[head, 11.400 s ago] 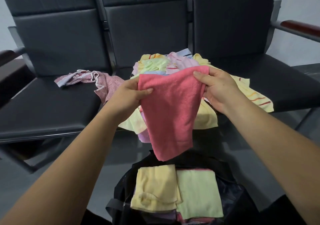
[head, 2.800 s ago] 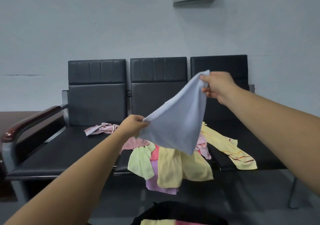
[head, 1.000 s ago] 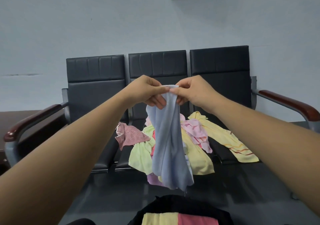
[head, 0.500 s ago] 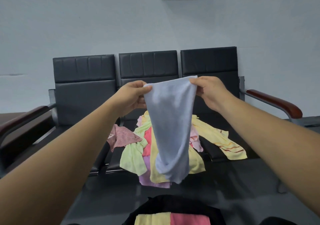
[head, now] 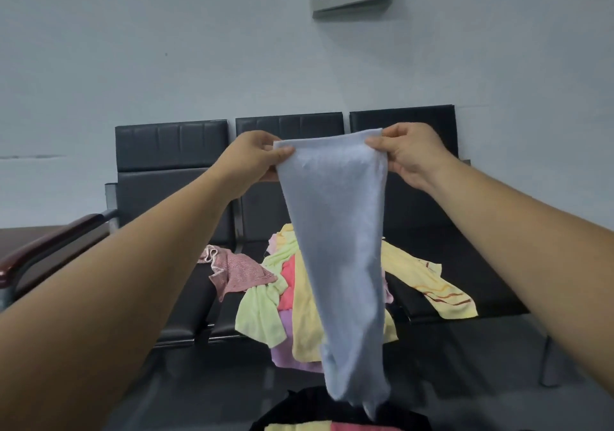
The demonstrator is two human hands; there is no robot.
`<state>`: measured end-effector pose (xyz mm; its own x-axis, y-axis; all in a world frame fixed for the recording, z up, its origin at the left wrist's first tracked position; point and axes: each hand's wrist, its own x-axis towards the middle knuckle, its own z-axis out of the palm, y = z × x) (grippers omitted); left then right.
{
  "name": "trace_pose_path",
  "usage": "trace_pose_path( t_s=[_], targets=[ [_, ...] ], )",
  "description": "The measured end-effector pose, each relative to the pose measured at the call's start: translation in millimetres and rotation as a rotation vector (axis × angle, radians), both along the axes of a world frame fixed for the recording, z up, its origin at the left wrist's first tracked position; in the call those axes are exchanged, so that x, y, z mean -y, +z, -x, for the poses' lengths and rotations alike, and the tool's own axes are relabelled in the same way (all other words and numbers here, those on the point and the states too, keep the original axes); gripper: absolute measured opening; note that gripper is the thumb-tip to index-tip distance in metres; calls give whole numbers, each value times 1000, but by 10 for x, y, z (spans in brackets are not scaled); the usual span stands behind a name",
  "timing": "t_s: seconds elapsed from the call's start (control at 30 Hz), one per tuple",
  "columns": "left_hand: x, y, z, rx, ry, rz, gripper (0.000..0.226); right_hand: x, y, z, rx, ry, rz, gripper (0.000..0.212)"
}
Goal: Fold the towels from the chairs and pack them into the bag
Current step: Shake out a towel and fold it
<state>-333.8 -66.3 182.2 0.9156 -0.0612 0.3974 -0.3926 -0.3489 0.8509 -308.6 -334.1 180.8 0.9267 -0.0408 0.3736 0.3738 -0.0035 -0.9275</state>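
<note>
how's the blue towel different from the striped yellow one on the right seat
The blue towel hangs in the air, pinched at its top corners by the left hand and right hand; the striped yellow towel lies crumpled on a seat. The blue is plain, the yellow has stripes. Neither is packed.

Pale blue towel [head: 335, 231]: soft matt terry cloth, fine nap; chairs [head: 172, 171]: black leather-like upholstery, smooth with dull sheen, stitched panels; armrest [head: 50, 248] at 9 o'clock: dark glossy wood on grey metal frame.
</note>
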Motion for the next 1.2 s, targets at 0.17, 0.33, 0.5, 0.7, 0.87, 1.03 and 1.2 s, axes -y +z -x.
trace_pose_path(
  t_s=[0.17,0.33,0.5,0.7,0.87,1.03,1.2],
  targets=[
    [7,-23,29,41,24,15,18,45,17,-55,7,0,84,32],
    [0,10,18,41,-25,144,24,86,26,-33,12,149,-37,30],
    [47,-132,-8,32,-18,177,18,4,-138,-32,1,260,-115,25],
    [189,-380,-38,21,-105,133,13,-252,-502,-6,-134,501,40,7],
    [234,-612,-135,-34,-59,144,14,-439,-771,-20,-166,506,34,10],
    [110,-1073,-225,-291,-410,217,46,-497,-826,-166,-157,454,-227,4],
    [146,-1808,-199,-497,-305,-40,31,-515,-918,-386,-199,366,-284,6]
  ],
)
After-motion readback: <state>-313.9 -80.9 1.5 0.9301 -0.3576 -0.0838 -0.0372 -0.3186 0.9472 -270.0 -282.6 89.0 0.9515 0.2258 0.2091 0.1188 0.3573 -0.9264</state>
